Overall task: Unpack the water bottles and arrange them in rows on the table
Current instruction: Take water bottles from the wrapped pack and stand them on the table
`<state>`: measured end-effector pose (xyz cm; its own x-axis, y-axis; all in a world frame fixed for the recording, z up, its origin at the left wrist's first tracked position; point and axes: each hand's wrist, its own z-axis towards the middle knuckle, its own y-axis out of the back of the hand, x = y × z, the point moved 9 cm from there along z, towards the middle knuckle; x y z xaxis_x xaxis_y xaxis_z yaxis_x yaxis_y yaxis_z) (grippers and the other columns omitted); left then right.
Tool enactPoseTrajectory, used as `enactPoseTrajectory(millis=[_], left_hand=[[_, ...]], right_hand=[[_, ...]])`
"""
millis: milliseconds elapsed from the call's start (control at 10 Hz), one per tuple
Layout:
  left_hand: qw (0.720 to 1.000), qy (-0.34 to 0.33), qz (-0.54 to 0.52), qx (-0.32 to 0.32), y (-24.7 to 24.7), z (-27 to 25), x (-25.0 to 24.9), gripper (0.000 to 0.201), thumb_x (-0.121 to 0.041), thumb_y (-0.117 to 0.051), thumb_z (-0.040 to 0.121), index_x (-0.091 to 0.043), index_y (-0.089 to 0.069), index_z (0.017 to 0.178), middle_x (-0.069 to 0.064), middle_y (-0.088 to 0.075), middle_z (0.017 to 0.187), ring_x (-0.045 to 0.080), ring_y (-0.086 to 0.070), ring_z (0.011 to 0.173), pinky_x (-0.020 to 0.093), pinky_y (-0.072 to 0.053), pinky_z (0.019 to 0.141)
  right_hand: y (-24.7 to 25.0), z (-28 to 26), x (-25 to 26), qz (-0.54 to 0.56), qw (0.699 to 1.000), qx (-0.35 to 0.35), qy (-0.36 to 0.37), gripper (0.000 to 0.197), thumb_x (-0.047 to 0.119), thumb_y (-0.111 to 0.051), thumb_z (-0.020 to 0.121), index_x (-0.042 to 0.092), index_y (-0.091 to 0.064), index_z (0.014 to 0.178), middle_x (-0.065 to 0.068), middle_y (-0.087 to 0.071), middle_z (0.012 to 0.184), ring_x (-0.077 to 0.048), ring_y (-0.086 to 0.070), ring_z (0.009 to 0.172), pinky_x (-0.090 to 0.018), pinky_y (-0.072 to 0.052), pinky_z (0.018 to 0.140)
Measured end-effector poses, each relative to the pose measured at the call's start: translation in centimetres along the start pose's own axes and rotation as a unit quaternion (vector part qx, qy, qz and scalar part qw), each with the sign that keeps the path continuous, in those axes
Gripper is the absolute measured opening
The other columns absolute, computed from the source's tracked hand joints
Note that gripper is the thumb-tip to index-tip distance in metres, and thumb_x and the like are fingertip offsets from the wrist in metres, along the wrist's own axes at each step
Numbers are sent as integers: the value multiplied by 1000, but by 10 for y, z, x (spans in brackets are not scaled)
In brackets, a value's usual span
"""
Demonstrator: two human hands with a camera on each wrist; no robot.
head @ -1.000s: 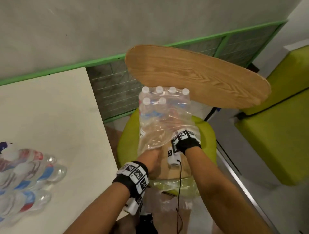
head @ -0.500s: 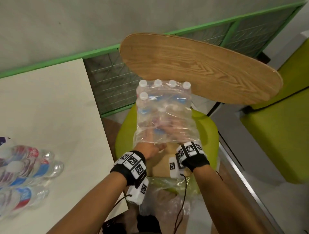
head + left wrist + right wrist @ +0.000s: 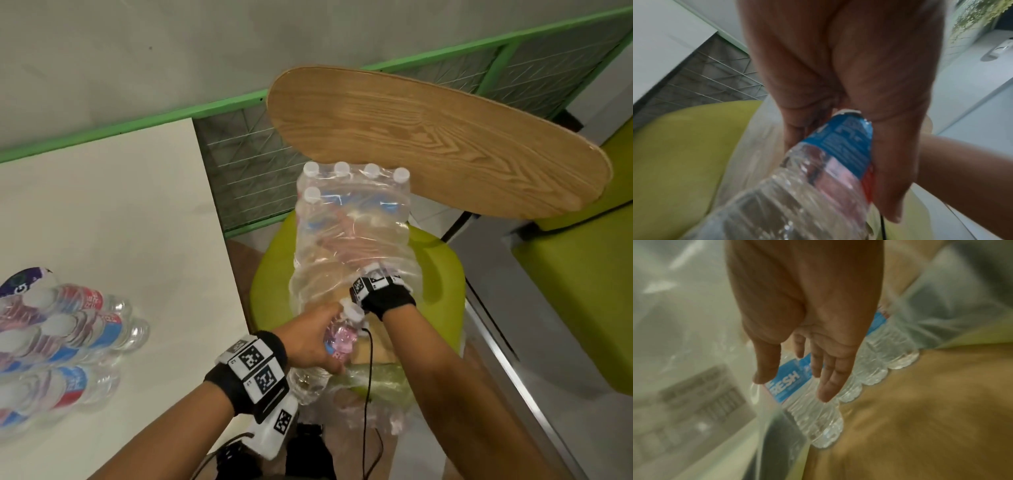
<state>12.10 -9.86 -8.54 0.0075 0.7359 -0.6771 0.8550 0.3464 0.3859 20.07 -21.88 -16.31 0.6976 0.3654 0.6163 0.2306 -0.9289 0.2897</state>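
Note:
A clear shrink-wrapped pack of water bottles (image 3: pixel 352 233) lies on a round green stool (image 3: pixel 442 274), its white caps pointing away from me. My left hand (image 3: pixel 329 342) grips one bottle (image 3: pixel 337 339) by its blue and red label, just outside the pack's torn near end. In the left wrist view the fingers curl round that bottle (image 3: pixel 818 178). My right hand (image 3: pixel 795 382) is inside the wrap with straight fingers, over the remaining bottles (image 3: pixel 875 360), holding nothing. Several bottles (image 3: pixel 75 342) lie on their sides on the white table (image 3: pixel 120 222).
An oval wooden chair back (image 3: pixel 428 137) leans over the far end of the pack. A green seat (image 3: pixel 582 291) stands at the right, past a metal floor strip. Loose plastic wrap (image 3: pixel 370 387) hangs off the stool's near edge. A green-framed mesh panel (image 3: pixel 239 171) runs behind.
My left hand has drawn one bottle out of the pack's near end toward me. My right hand has pushed farther into the wrap.

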Motion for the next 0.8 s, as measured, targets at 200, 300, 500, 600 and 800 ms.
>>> enactPoseTrajectory(millis=[200,300,500,600,800], left_hand=[[998,-18,-54,-27,17,-28,26,86,-20,-84,63,-28,-34,132,-6,-57,121,13,-56,111,32,-46,101],[998,-17,-50,-40,30,-37,45,77,-22,-85,59,-33,-38,120,-7,-61,110,13,-60,102,36,-50,95],[996,-2,-54,-74,48,-55,72,67,-20,-86,56,-32,-44,107,-11,-61,96,10,-63,91,30,-53,86],[991,2,-71,-110,57,-67,84,68,-19,-87,57,-30,-44,108,-9,-62,97,12,-62,91,29,-52,85],[971,38,-93,-217,77,-105,128,59,-20,-85,55,-28,-50,102,-7,-65,92,16,-63,87,37,-52,82]], right_hand=[[-3,-36,46,85,996,-1,4,43,4,-39,98,-6,-34,140,-19,-35,147,-31,-34,137,-28,-32,103],[-9,-32,20,100,995,-8,-22,47,10,-47,96,3,-36,141,-15,-33,150,-32,-34,137,-36,-33,109],[-3,-89,2,42,996,-62,-50,43,5,-35,100,-5,-28,140,-3,-31,142,-21,-35,133,-14,-42,97],[7,-99,-24,-108,988,-108,-1,44,19,-44,98,11,-39,141,-6,-39,148,-21,-48,126,-15,-39,95],[-14,-126,-45,-86,988,-85,97,44,41,-75,73,20,-61,109,1,-68,94,-8,-68,77,-26,-57,70]])
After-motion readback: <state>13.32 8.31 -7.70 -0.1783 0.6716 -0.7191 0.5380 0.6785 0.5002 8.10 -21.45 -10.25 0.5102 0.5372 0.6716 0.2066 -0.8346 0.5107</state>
